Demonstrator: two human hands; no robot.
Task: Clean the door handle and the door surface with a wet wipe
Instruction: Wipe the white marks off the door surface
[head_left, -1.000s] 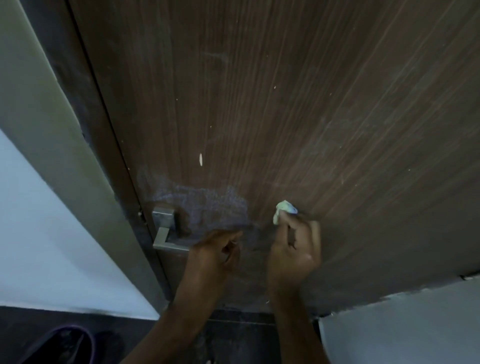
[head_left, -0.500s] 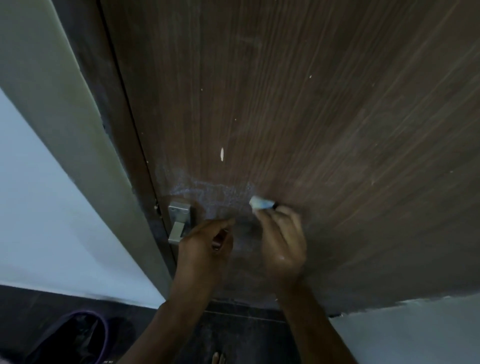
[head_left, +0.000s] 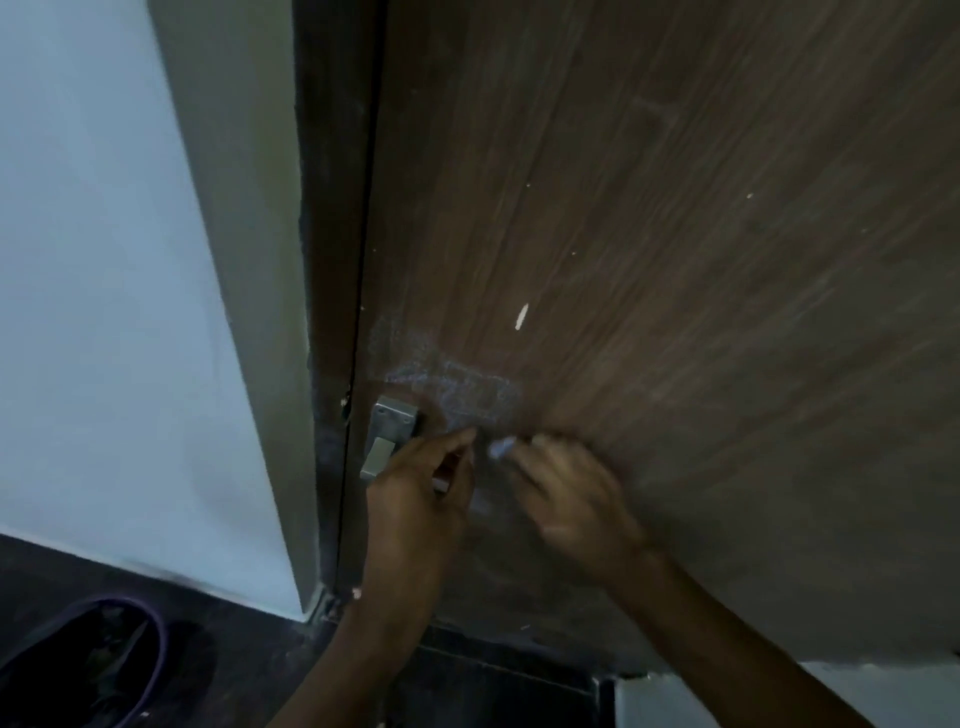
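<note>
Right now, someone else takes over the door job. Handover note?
Left hand: grips the door handle.
Right hand: motion-blurred, pinches the wet wipe against the door, just right of the handle.
Done: a pale wiped smear above the handle.
Left: white speck higher up, the rest of the panel; whether the handle is clean, cannot tell.

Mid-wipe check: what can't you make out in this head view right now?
- Right hand: motion-blurred, so its grip on the wet wipe is unclear.
- Door handle: the lever's end is hidden behind the left hand.
- Door: its top is cut off by the frame edge.
- Dark object with a purple rim on the floor: too dim to identify.
</note>
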